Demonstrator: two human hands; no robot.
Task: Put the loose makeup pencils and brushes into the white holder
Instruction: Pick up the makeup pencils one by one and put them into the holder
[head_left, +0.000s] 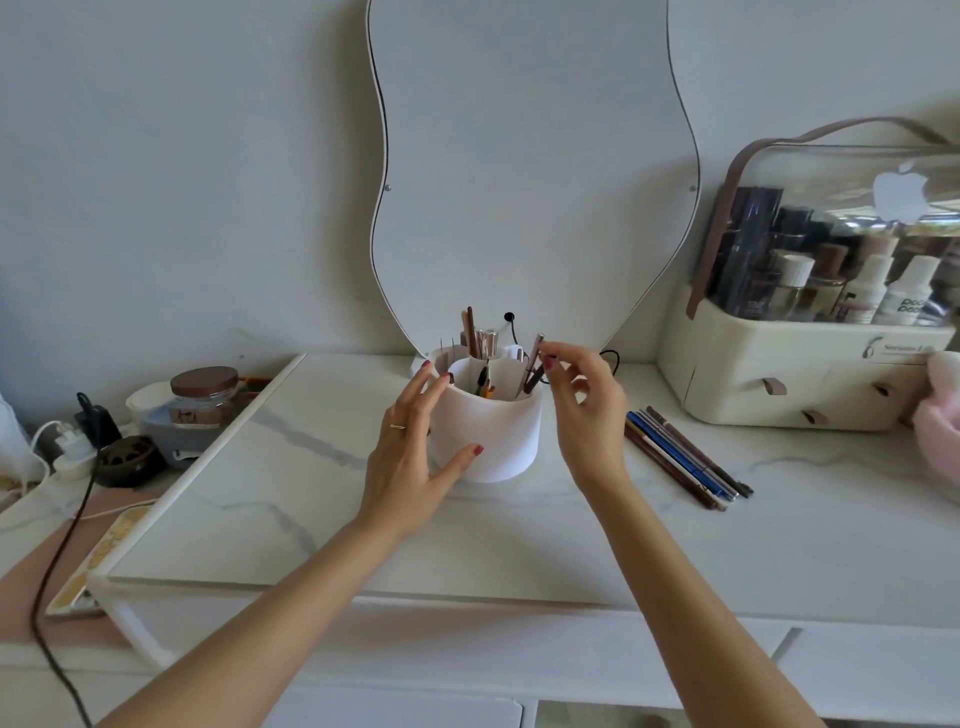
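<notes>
— Two hands on one pot? Why both?

— My left hand (415, 441) steadies the white holder (485, 431): the thumb lies against its front wall low down, and the fingers are spread loosely up by the rim, so it's a brace, not a clamp. The pot is light plastic, I judge, and would slide or tip on the marble-look tabletop (311, 493) if I poked things into it one-handed.

— And the other?

— My right hand (587, 410) has its fingertips (549, 361) pinched narrow at the top of a dark brown pencil (535, 378) that leans in the right-hand compartment, next to a pinkish one (531, 361). I can't quite tell whether I'm pressing it or have only just met it. Holding it by the very end lets it drop between what's already standing there.

— What's left?

— Beside my right wrist, a bundle of loose pencils (685, 457), brown and blue, lies flat on the tabletop, well clear of the holder. Those go in next, I'd say.

— Anything in the way?

— Inside, the compartments are already crowded, so the tips may snag. Behind the holder stands the wavy mirror (530, 171), close enough to knock. Farther right sits the cream cosmetics organiser (779, 384); far left, a brown-lidded jar (203, 397) and a charger cable (67, 545), both out of reach of the work.
</notes>
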